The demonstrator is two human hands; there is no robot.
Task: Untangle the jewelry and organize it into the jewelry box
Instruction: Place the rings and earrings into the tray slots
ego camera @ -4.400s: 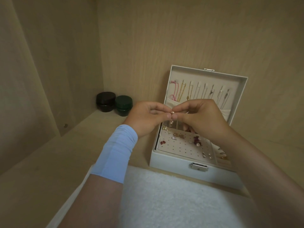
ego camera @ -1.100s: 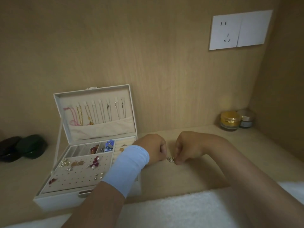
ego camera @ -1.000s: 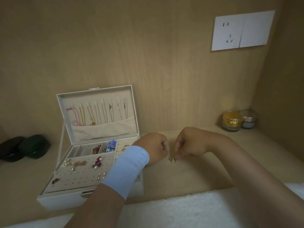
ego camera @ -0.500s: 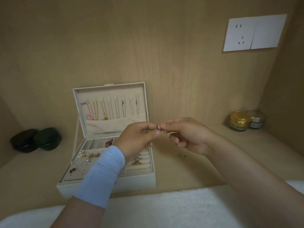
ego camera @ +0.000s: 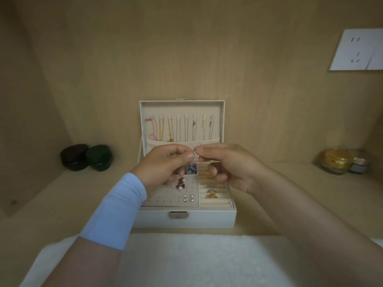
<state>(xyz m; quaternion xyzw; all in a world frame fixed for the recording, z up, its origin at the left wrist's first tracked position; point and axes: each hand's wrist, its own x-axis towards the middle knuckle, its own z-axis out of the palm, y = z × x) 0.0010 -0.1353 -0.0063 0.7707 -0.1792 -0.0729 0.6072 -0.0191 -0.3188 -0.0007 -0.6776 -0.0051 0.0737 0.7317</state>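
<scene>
Jewelry box (ego camera: 186, 219) open: necklaces (ego camera: 180, 129) in lid (ego camera: 221, 121), studs (ego camera: 188, 198) below; left hand (ego camera: 165, 164), right hand (ego camera: 230, 166) pinch trinket (ego camera: 195, 153).

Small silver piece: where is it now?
Head view, centre: small silver piece pinched between the left hand and right hand, over the open white jewelry box.

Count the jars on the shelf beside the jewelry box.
4: a black jar and a green jar side by side on the left; a yellow jar and a smaller grey jar together on the right.
</scene>
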